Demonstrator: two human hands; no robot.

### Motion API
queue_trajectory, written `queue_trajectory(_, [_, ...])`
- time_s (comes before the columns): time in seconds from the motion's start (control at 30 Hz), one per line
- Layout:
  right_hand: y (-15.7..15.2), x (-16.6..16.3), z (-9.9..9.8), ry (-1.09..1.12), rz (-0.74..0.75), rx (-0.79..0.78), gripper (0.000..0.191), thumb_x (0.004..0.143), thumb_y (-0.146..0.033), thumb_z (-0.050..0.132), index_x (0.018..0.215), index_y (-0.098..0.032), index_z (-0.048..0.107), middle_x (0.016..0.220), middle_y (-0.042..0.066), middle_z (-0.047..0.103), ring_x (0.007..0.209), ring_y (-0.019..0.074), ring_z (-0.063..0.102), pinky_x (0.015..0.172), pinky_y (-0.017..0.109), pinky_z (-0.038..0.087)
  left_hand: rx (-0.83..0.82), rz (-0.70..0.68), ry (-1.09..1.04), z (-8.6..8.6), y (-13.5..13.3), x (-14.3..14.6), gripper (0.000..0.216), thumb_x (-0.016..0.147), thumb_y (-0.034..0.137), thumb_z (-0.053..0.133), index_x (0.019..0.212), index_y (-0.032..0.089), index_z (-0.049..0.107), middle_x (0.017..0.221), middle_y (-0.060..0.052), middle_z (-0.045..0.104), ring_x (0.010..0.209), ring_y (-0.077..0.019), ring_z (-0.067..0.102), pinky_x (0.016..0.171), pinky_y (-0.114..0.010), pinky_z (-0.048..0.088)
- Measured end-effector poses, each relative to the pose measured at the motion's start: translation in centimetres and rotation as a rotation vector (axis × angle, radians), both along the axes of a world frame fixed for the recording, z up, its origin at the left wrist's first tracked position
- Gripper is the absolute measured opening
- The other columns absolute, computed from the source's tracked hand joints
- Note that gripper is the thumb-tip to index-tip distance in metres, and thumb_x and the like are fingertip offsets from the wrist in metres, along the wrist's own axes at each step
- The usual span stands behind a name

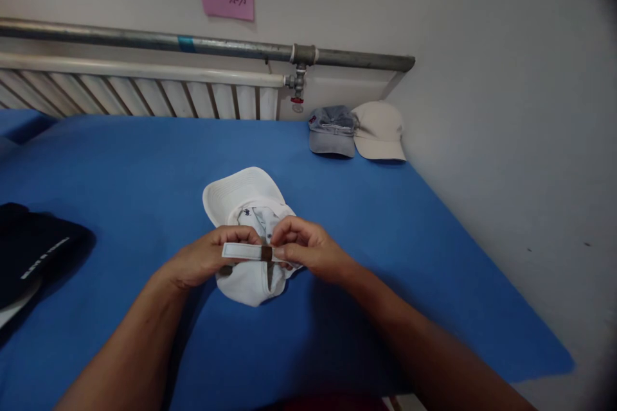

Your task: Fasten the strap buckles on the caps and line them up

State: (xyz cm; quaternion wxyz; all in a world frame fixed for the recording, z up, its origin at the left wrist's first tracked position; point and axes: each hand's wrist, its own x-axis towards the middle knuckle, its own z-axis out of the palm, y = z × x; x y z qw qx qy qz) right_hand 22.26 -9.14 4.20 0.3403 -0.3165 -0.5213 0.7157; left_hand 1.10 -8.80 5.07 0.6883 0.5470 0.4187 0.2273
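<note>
A white baseball cap (243, 189) lies upside down on the blue surface, its brim pointing away to the upper left and its inside showing. Across its back edge runs a white adjustment strap (242, 251) with a brown band on it. My left hand (205, 255) is closed at the strap's left part, fingertips behind it. From the other side, my right hand (308, 248) pinches the strap just right of the brown band. The fingertips of both hands are partly hidden by strap and cap.
A grey-blue cap (332, 131) and a beige cap (380, 128) sit side by side at the back right, by the wall. Black caps (38, 250) lie at the left edge. Behind the blue-covered surface (144, 167) are a white radiator (159, 99) and a metal pipe (231, 47).
</note>
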Motion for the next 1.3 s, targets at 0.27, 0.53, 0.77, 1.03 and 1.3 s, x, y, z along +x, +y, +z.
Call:
queue_trajectory(0.27, [-0.8,-0.5,1.3,-0.194,0.011,0.119,0.019,0.074,-0.03,0.071,0.085,-0.019,0.06,0.064,-0.006,0.053,0.055,0.0078,0.047,0.052,0.022,0.037,0.008,0.043,-0.036,-0.3,0.0,-0.2,0.039,0.082,0.052,0.057,0.073,0.014,0.065,0.062,-0.001,0.052,0.053,-0.0103,0.039,0.049,-0.023,0.03])
queue_trajectory(0.53, [-0.8,-0.4,1.3,-0.34,0.019,0.137,0.013,0.074,-0.028,0.068,0.079,-0.018,0.06,0.056,-0.008,0.046,0.053,0.0074,0.04,0.052,0.022,0.032,0.075,-0.183,0.117,0.6,0.0,-0.4,0.029,0.075,0.042,0.071,0.087,0.017,0.062,0.073,0.003,0.052,0.061,-0.0093,0.041,0.052,-0.02,0.031])
queue_trajectory(0.77, [-0.8,-0.4,0.8,-0.348,0.029,0.159,0.007,0.077,-0.023,0.063,0.081,-0.018,0.059,0.058,-0.007,0.047,0.054,0.0081,0.041,0.052,0.022,0.033,0.18,-0.183,0.197,0.5,-0.2,0.1,0.028,0.084,0.043,0.06,0.08,0.015,0.059,0.064,0.004,0.043,0.056,-0.0086,0.035,0.05,-0.022,0.027])
queue_trajectory(1.03, [-1.0,-0.2,0.8,-0.477,0.082,0.269,0.012,0.087,-0.028,0.054,0.085,-0.018,0.061,0.063,-0.004,0.052,0.058,0.009,0.045,0.054,0.022,0.034,0.287,-0.116,0.254,0.7,-0.4,0.7,0.025,0.082,0.038,0.059,0.072,0.015,0.057,0.061,0.005,0.043,0.055,-0.0083,0.035,0.05,-0.021,0.028])
queue_trajectory(1.3, [-1.2,-0.5,1.0,-0.458,0.061,0.227,0.013,0.086,-0.027,0.052,0.078,-0.018,0.057,0.061,-0.004,0.049,0.056,0.0097,0.043,0.052,0.023,0.032,0.264,-0.073,0.224,0.5,-0.6,0.8,0.023,0.081,0.033,0.058,0.066,0.016,0.053,0.057,0.006,0.039,0.051,-0.0073,0.03,0.047,-0.02,0.025])
